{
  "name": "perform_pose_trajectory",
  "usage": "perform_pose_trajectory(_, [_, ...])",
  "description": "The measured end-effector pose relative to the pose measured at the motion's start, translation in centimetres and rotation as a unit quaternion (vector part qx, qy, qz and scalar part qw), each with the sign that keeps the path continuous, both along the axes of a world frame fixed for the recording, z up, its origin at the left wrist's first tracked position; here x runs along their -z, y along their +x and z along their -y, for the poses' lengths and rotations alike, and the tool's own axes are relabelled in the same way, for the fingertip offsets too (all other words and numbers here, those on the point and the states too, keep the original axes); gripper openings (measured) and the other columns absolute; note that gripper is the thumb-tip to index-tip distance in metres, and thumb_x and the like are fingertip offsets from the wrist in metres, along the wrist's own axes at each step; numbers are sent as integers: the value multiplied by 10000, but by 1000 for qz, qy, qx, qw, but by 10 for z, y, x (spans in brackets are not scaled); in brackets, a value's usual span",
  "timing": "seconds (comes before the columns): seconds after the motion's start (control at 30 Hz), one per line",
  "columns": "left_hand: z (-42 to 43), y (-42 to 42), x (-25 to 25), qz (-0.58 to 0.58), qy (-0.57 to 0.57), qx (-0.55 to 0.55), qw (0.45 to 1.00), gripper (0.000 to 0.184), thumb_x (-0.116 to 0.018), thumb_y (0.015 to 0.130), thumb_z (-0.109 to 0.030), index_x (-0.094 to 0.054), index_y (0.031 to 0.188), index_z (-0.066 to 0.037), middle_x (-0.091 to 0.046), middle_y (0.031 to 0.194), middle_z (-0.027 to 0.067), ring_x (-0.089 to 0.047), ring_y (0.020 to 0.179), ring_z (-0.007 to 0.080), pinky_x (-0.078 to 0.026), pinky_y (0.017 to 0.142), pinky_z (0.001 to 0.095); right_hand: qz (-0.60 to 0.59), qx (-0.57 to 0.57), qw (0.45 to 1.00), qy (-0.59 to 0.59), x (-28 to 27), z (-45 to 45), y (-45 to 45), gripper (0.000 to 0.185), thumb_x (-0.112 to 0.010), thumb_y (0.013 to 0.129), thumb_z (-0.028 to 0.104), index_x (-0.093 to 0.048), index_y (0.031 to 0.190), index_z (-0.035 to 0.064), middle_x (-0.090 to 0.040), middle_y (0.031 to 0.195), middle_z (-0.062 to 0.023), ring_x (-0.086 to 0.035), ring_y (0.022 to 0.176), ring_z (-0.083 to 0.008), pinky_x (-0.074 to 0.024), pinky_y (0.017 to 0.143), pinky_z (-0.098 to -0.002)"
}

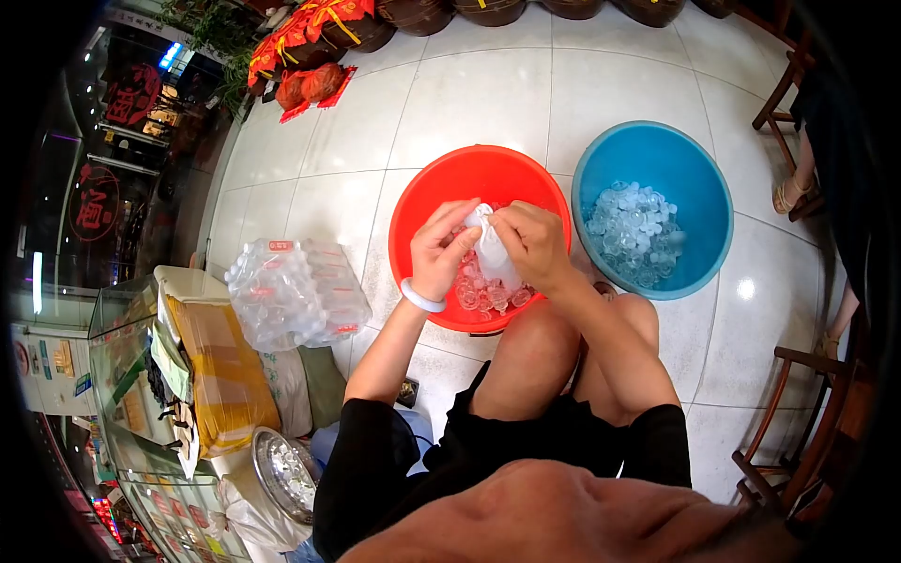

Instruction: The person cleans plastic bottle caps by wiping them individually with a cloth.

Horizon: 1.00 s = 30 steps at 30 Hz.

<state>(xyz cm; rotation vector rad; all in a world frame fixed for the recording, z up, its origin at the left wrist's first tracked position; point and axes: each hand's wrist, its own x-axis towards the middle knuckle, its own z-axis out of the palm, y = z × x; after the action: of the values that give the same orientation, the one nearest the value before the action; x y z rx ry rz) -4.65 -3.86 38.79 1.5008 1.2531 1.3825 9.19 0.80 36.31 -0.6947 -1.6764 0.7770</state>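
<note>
Over the red basin [405, 235], both hands are together at a thin white cloth or bag [495, 258] that hangs down from the fingers. My left hand [441, 251], with a pale bangle at its wrist, is closed with thumb and fingertips at the upper edge of the white material. Pinched fingers of my right hand [531, 244] grip it from the other side. Whether a small piece sits inside the material is hidden. Below lie many small clear, rounded pieces [488, 298], looking like plastic or glass stoppers, inside the red basin.
A blue basin [709, 169] to the right holds more clear and whitish pieces [633, 230]. Shrink-wrapped bottles [296, 293], a taped carton [221, 361] and a metal bowl [282, 474] are on the left. Wooden chairs [784, 441] and another person's foot [791, 194] are at right.
</note>
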Motion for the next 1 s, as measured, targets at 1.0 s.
perform_pose_trajectory(1.0, [-5,-7,16,423,-96,111,894,308,-483,823,-33,-465,1127,12,-504,1111,155,-471,1059,242,-373,919,372,-115,-73,982,-132,-4,-3,1,108,-527,779,80,-581,764,-13,-520,651,-102,-516,572,-184,-391,521,-275])
